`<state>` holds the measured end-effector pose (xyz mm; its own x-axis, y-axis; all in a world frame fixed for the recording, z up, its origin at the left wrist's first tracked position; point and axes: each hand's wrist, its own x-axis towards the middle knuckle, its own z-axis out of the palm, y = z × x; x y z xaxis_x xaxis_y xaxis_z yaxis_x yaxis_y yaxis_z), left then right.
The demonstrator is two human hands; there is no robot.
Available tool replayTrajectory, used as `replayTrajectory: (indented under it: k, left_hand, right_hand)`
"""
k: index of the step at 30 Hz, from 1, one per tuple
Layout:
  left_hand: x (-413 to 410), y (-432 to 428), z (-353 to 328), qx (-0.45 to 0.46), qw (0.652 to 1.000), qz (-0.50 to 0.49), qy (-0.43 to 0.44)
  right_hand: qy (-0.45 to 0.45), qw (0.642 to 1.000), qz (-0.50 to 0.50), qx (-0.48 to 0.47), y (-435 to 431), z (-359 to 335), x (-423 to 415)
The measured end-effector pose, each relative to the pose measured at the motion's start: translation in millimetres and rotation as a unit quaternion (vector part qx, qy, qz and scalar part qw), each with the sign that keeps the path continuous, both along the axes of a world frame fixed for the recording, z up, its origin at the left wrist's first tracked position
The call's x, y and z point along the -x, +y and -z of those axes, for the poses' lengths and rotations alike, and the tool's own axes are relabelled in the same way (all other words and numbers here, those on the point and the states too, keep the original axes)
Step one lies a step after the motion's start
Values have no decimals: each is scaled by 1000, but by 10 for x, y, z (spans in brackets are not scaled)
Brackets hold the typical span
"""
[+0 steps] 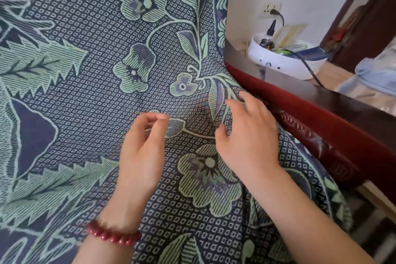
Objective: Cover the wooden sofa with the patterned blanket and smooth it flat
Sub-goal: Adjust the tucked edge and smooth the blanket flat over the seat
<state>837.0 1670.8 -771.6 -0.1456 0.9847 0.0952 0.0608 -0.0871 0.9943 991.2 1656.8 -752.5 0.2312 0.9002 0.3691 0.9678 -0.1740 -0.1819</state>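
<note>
Tub (278, 61): holding a bottle (266, 38), far right.
Left hand (143, 148): fingers (162, 117) curling narrow, gripping nothing.
Right hand (248, 135): fingers (233, 103) gripping a blanket (85, 38) fold.

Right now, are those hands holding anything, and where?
The right hand pinches a blanket fold beside the wooden armrest; whether the left hand holds anything cannot be told.

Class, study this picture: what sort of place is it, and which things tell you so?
Probably a living room at home: a patterned blanket over a carved wooden sofa, a wall socket, and a white bowl of odds and ends.
</note>
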Motion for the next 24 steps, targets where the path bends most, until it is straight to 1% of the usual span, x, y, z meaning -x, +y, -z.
replayTrajectory:
  k: [2, 4, 11, 14, 18, 20, 24]
  left_hand:
    - [-27, 15, 18, 2, 1000, 1, 0]
    - [-59, 17, 33, 7, 1000, 2, -2]
    - [-214, -64, -9, -9, 1000, 20, 13]
    - [-308, -103, -36, -8, 1000, 28, 3]
    - [-405, -167, -80, -7, 999, 46, -11]
    - [-435, -207, -119, -16, 999, 47, -6]
    - [-475, -289, -200, -26, 998, 56, -8]
  right_hand:
    - [-7, 998, 49, 25, -124, 45, -107]
    - [2, 998, 61, 33, -198, 88, -168]
    - [-11, 997, 54, 60, -157, 202, -191]
    - [-19, 997, 48, 53, -187, 213, -201]
    - [-1, 999, 33, 36, -282, 125, -253]
    - [-3, 997, 56, 46, -404, 81, -256]
    - [-25, 988, 131, 77, -711, 93, -232]
